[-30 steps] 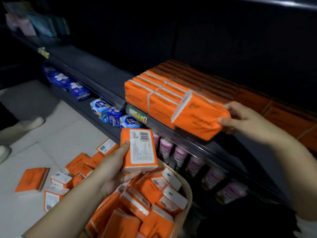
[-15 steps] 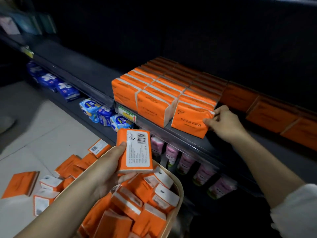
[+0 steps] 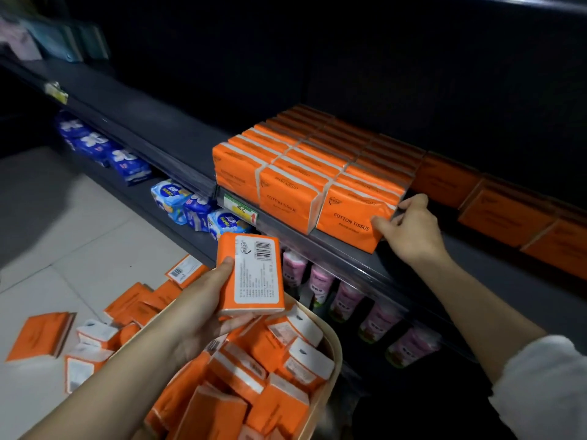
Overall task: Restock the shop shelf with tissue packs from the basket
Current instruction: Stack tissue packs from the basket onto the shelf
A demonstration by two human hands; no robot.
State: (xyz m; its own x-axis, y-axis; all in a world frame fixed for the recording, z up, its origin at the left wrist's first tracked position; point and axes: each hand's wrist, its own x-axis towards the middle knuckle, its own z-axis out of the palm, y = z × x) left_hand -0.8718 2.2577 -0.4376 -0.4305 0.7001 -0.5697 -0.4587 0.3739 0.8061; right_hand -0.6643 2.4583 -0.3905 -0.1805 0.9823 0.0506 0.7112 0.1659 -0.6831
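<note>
My left hand (image 3: 203, 300) grips an orange tissue pack (image 3: 254, 274), barcode side up, above the tan basket (image 3: 333, 350) full of orange packs. My right hand (image 3: 409, 227) holds the right end of the front "COTTON TISSUE" pack (image 3: 346, 217), which stands upright at the dark shelf's (image 3: 343, 252) front edge. That pack closes the right-hand row of three rows of orange packs (image 3: 286, 157) on the shelf.
More orange packs (image 3: 502, 211) lie farther right on the same shelf. Loose orange packs (image 3: 95, 325) are scattered on the tiled floor at the left. Blue packets (image 3: 197, 208) and pink rolls (image 3: 349, 300) fill the shelf below. A green-yellow price label (image 3: 239, 208) sits on the shelf edge.
My right hand brought the orange pack down from a tilted hold and stood it upright at the front of the right row. My left hand keeps holding its pack above the basket.
</note>
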